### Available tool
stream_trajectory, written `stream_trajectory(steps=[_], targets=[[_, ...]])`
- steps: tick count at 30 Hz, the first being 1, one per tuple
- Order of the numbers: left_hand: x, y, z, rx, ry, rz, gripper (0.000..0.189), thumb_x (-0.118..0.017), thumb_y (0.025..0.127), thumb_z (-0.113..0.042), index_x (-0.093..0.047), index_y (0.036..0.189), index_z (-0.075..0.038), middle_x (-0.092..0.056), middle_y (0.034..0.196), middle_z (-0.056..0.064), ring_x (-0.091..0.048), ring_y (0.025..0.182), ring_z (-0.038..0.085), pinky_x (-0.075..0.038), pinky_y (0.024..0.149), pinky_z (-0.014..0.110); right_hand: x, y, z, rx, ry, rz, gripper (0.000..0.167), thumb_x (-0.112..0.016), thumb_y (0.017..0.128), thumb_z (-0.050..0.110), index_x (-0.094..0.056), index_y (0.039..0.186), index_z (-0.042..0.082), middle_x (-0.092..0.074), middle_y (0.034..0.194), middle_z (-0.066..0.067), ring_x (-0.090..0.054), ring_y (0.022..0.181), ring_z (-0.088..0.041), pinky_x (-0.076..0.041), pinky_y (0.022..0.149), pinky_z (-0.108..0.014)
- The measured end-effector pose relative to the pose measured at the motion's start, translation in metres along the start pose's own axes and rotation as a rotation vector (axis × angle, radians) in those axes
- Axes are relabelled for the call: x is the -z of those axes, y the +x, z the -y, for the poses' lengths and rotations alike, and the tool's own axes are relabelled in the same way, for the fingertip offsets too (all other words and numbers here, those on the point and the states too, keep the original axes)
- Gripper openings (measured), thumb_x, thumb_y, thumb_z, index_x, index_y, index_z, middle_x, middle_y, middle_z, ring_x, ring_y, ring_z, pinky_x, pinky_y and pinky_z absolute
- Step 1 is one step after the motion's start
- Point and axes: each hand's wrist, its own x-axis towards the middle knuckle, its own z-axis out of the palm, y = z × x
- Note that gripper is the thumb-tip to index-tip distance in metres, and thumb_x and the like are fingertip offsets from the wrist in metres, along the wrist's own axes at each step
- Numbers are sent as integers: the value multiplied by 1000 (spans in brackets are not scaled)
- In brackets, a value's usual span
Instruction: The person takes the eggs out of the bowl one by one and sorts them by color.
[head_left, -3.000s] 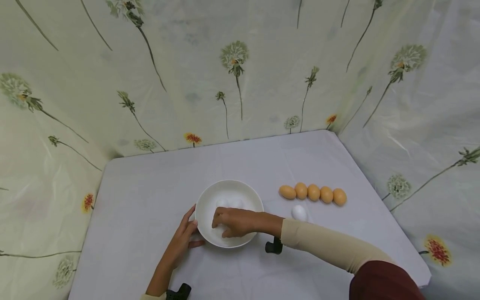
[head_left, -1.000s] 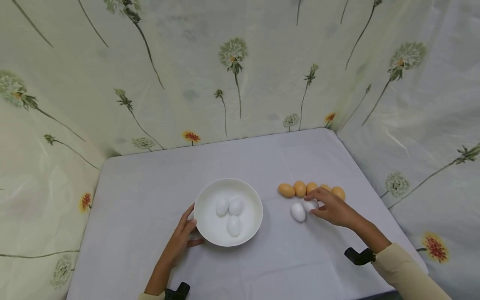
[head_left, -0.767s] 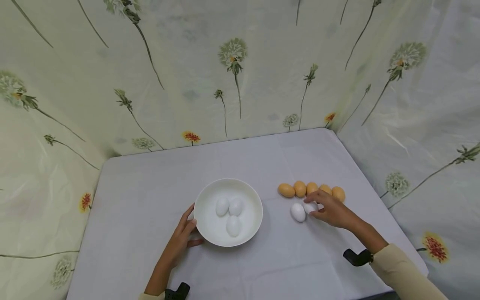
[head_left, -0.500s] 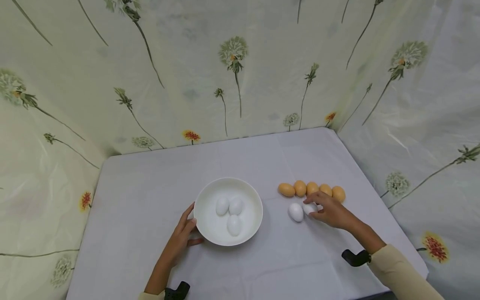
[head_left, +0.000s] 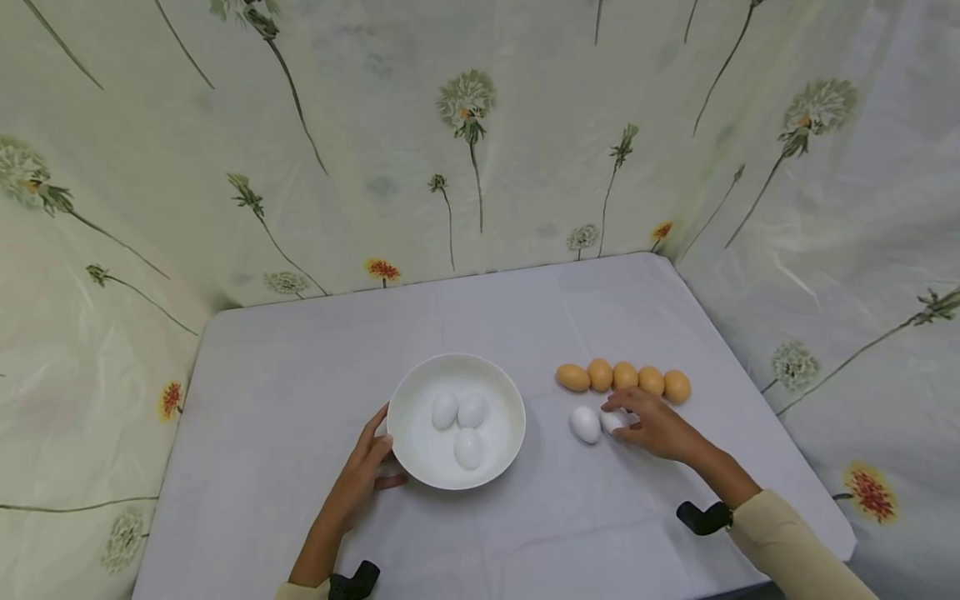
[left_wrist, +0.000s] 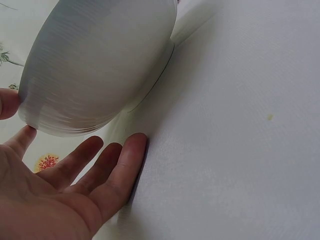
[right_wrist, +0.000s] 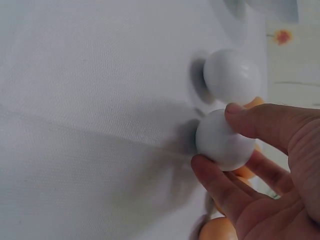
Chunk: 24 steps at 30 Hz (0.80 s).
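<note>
In the head view a white bowl [head_left: 412,392] stands on the table with three white eggs [head_left: 444,412] inside. My left hand [head_left: 358,471] is at the bowl's left side; in the left wrist view thumb [left_wrist: 7,103] and index finger hold its rim, while the other fingers spread below, close to the cloth. My right hand [head_left: 656,423] holds a white egg [right_wrist: 225,142] between thumb and fingertips, low over the table. Beside it on the left lies another white egg [head_left: 585,425].
Several brown eggs [head_left: 600,375] lie in a row just behind the right hand. White cloth covers the table [head_left: 300,367]. A flower-printed curtain [head_left: 360,167] rises along its back and sides.
My right hand has left the bowl and grips a white egg beside the lone one. Over the last second both eggs have shifted slightly left. The left hand stays at the bowl.
</note>
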Motion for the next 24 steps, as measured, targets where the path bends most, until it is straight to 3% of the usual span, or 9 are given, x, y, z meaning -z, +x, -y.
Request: stream_trajectory(steps=[11,24], targets=[[0,-1,0,-5,5,0,50,-44,106,-45,-27,152,-49,-51,138,17,-53,128,40,-62,81,48,3,-2,3,10,-8,14,39,-78,82,-1,-67,119,1,-55,132,-25,-55,120,-44,-62,77,-31],[0,-1,-1,-6,-4,9,49,-44,107,-39,-27,152,-49,-51,136,19,-55,125,41,-62,81,49,15,-6,7,-83,-30,48,44,-78,84,8,-64,125,2,-56,132,-22,-58,117,-42,-61,82,-41]])
